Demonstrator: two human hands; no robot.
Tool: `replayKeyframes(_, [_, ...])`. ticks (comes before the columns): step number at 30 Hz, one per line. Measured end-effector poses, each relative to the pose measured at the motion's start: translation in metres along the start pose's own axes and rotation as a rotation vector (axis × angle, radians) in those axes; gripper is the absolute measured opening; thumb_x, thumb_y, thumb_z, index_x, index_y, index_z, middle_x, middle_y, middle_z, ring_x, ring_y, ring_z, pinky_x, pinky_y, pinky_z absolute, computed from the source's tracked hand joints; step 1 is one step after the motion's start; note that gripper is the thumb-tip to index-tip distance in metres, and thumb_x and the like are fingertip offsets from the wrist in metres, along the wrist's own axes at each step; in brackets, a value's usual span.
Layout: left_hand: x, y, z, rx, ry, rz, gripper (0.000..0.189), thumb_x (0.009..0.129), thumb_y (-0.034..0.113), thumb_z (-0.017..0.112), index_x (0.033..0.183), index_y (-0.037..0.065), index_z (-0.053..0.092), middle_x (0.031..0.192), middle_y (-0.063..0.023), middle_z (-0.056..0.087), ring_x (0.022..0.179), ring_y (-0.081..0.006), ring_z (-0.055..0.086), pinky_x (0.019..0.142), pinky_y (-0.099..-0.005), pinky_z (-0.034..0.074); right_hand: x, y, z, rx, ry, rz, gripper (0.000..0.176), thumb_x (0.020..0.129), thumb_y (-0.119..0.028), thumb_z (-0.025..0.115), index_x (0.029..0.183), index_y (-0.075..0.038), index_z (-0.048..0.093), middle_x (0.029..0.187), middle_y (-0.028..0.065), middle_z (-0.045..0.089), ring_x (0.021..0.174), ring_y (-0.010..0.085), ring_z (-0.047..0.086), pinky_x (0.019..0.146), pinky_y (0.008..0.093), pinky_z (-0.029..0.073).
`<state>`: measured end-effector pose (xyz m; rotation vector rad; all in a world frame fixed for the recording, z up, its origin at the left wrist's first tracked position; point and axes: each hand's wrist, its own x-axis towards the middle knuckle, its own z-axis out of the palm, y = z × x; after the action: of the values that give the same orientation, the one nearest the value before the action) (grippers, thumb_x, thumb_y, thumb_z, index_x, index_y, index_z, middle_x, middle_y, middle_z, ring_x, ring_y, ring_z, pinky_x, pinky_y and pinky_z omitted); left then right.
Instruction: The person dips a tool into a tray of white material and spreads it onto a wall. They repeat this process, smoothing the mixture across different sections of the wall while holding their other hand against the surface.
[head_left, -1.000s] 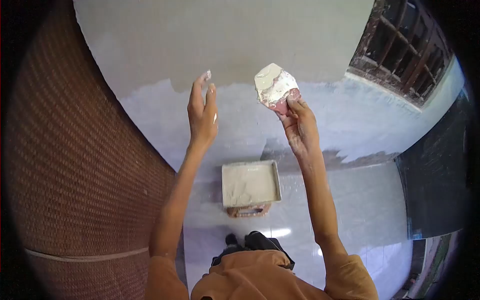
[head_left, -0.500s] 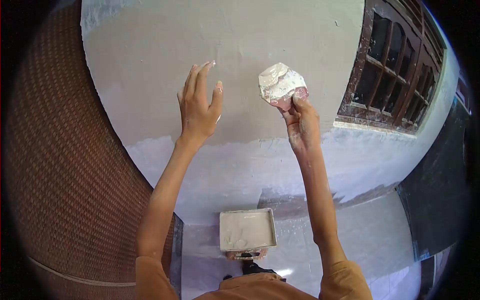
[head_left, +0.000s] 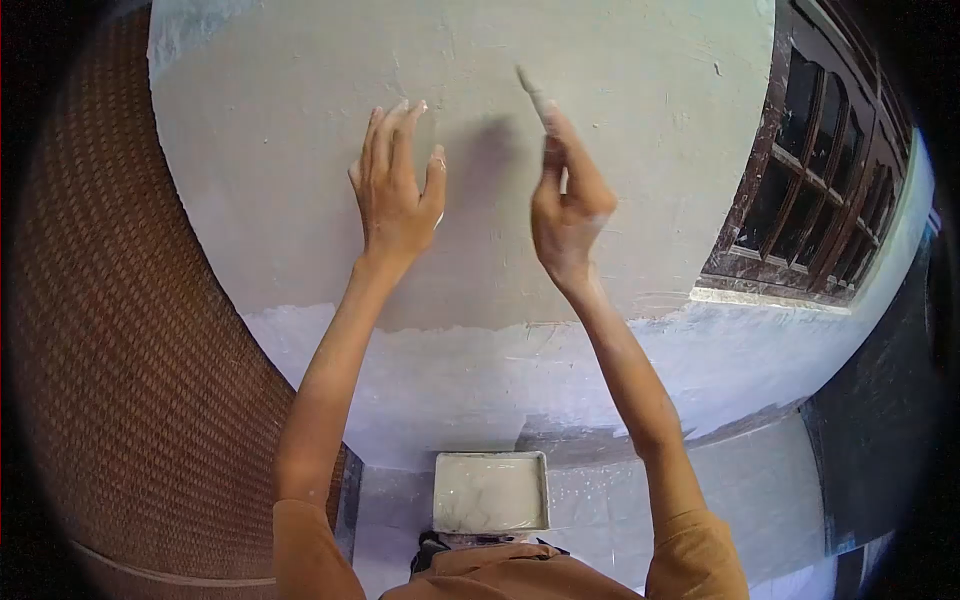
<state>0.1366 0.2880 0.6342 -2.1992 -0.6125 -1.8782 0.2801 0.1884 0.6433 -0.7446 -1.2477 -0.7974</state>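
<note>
My right hand [head_left: 575,210] grips a flat putty scraper [head_left: 530,90], now turned edge-on in front of the wall [head_left: 640,100]. The scraper's face, smeared with putty, is turned away from me. Raised to the left, my left hand [head_left: 392,195] holds nothing, its fingers spread and whitish putty on the fingertips. A smooth beige-grey coat covers the upper wall, with a ragged lower border above a paler band. Below my hands is a rectangular tray [head_left: 441,495] with creamy putty inside.
On the right, a dark wooden window [head_left: 815,160] with small panes is set in the wall. A brown woven panel [head_left: 120,330] runs down the left side. A dark panel [head_left: 870,430] stands at the lower right, beside the pale floor [head_left: 720,480].
My right hand has moved left and up, turning the scraper from face-on to edge-on. My left hand has stayed nearly in place. The view has shifted, with the tray lower and the window farther right.
</note>
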Motion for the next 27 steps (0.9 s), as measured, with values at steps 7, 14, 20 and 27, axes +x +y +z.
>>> replayKeyframes(7, [0.017,-0.023,0.019,-0.034,0.161,0.061,0.047,0.091,0.022,0.054,0.135,0.01,0.047,0.141,-0.0121,0.044,0.138,-0.0379,0.032,0.106,-0.0528,0.026,-0.004,0.034,0.034,-0.386,-0.292,-0.461,0.048,0.082,0.005,0.057,0.126,-0.012,0.062,0.128,0.0101,0.061,0.126,0.0282,0.053,0.104,0.0434,0.042])
replayKeyframes(14, [0.023,-0.042,0.014,-0.018,0.198,0.121,0.048,0.088,0.024,0.055,0.134,0.011,0.049,0.139,-0.0112,0.047,0.137,-0.037,0.034,0.105,-0.052,0.027,-0.021,0.042,0.034,-0.588,-0.398,-0.392,0.041,0.083,-0.011,0.059,0.123,-0.019,0.065,0.123,0.001,0.065,0.125,0.0204,0.054,0.103,0.0401,0.044])
replayKeyframes(20, [0.024,-0.052,0.017,-0.02,0.186,0.155,0.05,0.087,0.023,0.055,0.135,0.014,0.049,0.14,-0.0084,0.047,0.137,-0.035,0.034,0.105,-0.0513,0.026,-0.04,0.023,0.004,-0.582,-0.52,-0.415,0.037,0.083,-0.011,0.06,0.118,-0.019,0.067,0.115,0.0005,0.069,0.116,0.0204,0.06,0.097,0.0394,0.048])
replayKeyframes(27, [0.023,-0.049,0.016,0.036,0.172,0.178,0.051,0.086,0.023,0.054,0.136,0.015,0.049,0.143,-0.0064,0.044,0.139,-0.0323,0.032,0.105,-0.0509,0.025,0.014,0.0,0.005,-0.12,0.078,-0.025,0.029,0.089,0.005,0.058,0.117,0.003,0.065,0.103,0.0176,0.071,0.088,0.0179,0.069,0.071,0.0268,0.056])
